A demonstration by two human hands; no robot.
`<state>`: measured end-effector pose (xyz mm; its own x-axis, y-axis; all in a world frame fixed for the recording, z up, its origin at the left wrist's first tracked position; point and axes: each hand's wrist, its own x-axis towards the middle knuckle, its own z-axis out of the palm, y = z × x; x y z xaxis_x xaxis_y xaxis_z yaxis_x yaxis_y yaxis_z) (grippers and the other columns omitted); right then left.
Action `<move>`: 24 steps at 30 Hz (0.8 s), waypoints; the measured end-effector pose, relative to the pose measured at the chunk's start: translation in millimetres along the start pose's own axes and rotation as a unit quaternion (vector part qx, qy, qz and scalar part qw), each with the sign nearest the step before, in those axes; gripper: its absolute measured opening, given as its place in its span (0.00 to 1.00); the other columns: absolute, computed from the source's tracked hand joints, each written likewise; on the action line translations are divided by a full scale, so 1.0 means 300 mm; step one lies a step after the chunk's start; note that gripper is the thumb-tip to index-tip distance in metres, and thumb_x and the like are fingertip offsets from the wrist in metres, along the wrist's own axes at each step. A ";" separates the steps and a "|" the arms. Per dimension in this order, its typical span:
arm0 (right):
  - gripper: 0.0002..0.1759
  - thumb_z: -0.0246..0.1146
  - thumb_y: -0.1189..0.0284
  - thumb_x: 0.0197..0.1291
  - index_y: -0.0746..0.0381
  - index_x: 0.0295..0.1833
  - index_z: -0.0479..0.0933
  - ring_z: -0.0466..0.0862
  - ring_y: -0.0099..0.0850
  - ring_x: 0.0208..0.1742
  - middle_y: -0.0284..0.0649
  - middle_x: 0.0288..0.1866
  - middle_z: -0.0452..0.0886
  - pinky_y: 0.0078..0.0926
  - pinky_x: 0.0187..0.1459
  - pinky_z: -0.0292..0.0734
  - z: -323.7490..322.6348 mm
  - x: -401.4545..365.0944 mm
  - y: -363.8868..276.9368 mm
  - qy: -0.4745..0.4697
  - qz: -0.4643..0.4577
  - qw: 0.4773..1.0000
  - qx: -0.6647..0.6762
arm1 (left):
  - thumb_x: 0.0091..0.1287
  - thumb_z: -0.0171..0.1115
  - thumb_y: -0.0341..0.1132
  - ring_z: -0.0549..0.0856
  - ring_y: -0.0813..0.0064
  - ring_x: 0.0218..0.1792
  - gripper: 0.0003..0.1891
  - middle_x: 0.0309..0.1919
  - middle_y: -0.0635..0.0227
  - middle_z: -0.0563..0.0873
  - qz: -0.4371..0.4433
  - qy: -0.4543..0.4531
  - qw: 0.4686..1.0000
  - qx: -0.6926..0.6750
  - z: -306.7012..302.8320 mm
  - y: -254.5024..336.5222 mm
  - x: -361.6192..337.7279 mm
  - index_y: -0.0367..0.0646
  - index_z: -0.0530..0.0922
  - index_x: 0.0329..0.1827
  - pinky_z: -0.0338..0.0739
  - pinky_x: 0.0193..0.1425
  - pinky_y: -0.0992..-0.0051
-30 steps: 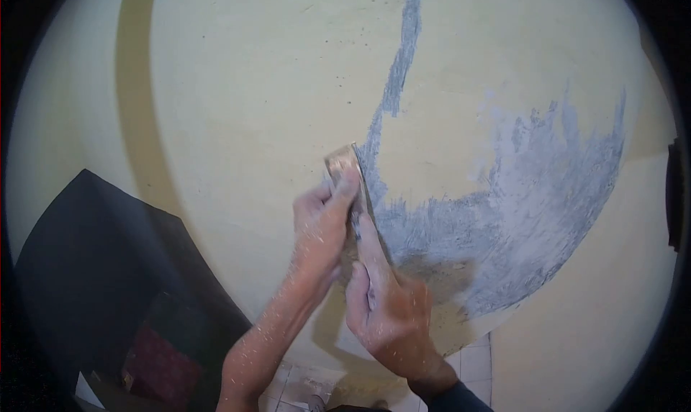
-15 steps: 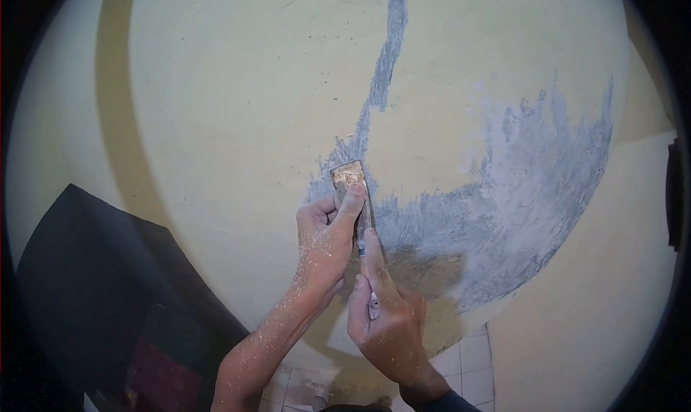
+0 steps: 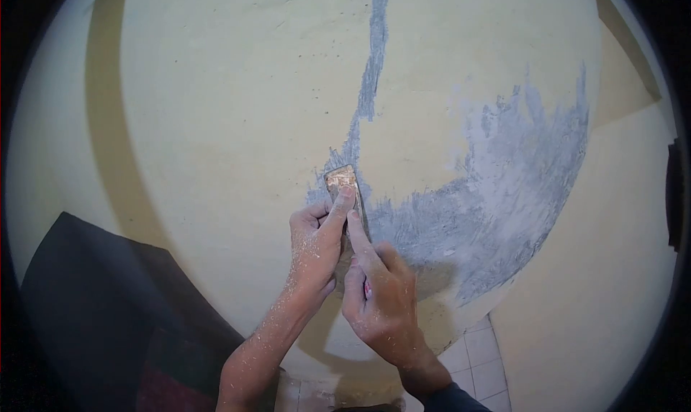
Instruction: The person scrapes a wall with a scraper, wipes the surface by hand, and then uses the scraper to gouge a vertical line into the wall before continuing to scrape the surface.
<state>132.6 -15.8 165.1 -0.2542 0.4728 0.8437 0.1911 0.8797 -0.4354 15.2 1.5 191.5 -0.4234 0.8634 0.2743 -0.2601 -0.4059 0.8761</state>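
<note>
Right hand (image 3: pixel 385 300) and left hand (image 3: pixel 313 246) lie closer together than half a second ago, the right forefinger's tip having drawn nearer the left thumb; relative to the grey strip (image 3: pixel 374 59), the scraper (image 3: pixel 338 176) sits lower than one second ago. Nearest the wearer, a dark sleeve (image 3: pixel 450 400) covers part of the right arm, while the left forearm (image 3: pixel 277 333) is bare and flecked with pale chips. Right thumb and fingers are clamped on the scraper's handle, which is mostly hidden, with the forefinger extended along the tool. The left thumb rests on the blade's upper face; the other left fingers are folded beside it, partly out of sight. The blade points up the wall (image 3: pixel 237 160), its end at the lower part of the strip, amid roughened grey. To an onlooker in the room, the wall is pale yellow, with a broad grey patch (image 3: pixel 518 174) spreading to the right of the hands and a brownish band (image 3: pixel 108 102) running down the left. A dark panel (image 3: pixel 122 290) occupies the lower left, with a dim reddish item (image 3: pixel 169 390) at the bottom. Light floor tiles (image 3: pixel 486 369) show below the wall.
</note>
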 end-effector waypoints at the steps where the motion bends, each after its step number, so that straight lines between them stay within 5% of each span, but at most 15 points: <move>1: 0.32 0.57 0.86 0.59 0.70 0.72 0.66 0.74 0.38 0.27 0.46 0.29 0.74 0.33 0.30 0.68 -0.003 0.001 -0.012 -0.014 0.008 1.000 -0.003 | 0.73 0.65 0.44 0.71 0.90 0.23 0.19 0.22 0.80 0.78 -0.015 -0.002 1.000 -0.002 0.003 0.013 -0.007 0.42 0.80 0.25 0.63 0.26 0.82; 5: 0.33 0.57 0.86 0.59 0.69 0.72 0.66 0.73 0.39 0.27 0.48 0.29 0.73 0.34 0.31 0.69 -0.008 0.043 -0.038 -0.039 0.025 0.999 -0.001 | 0.74 0.64 0.45 0.69 0.90 0.22 0.20 0.22 0.79 0.77 0.050 -0.005 0.999 -0.017 0.003 0.011 0.020 0.43 0.80 0.25 0.61 0.24 0.82; 13: 0.35 0.56 0.86 0.58 0.71 0.74 0.62 0.76 0.41 0.29 0.49 0.31 0.75 0.35 0.32 0.69 0.025 0.062 -0.062 -0.027 0.019 0.999 0.000 | 0.74 0.62 0.46 0.70 0.89 0.22 0.22 0.20 0.80 0.76 0.015 0.003 1.000 0.003 0.019 0.064 0.011 0.43 0.79 0.23 0.62 0.25 0.81; 24: 0.24 0.56 0.84 0.61 0.72 0.65 0.72 0.76 0.40 0.25 0.51 0.30 0.76 0.34 0.29 0.70 0.043 0.059 -0.067 -0.011 0.065 0.998 0.024 | 0.74 0.62 0.47 0.73 0.88 0.25 0.20 0.24 0.77 0.78 0.010 0.008 1.000 0.014 0.018 0.066 0.015 0.40 0.80 0.28 0.66 0.28 0.81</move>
<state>111.9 -24.3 184.7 -0.2517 0.5832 0.7724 0.1785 0.8124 -0.5552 12.9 -1.0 212.3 -0.4422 0.8505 0.2848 -0.2271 -0.4133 0.8818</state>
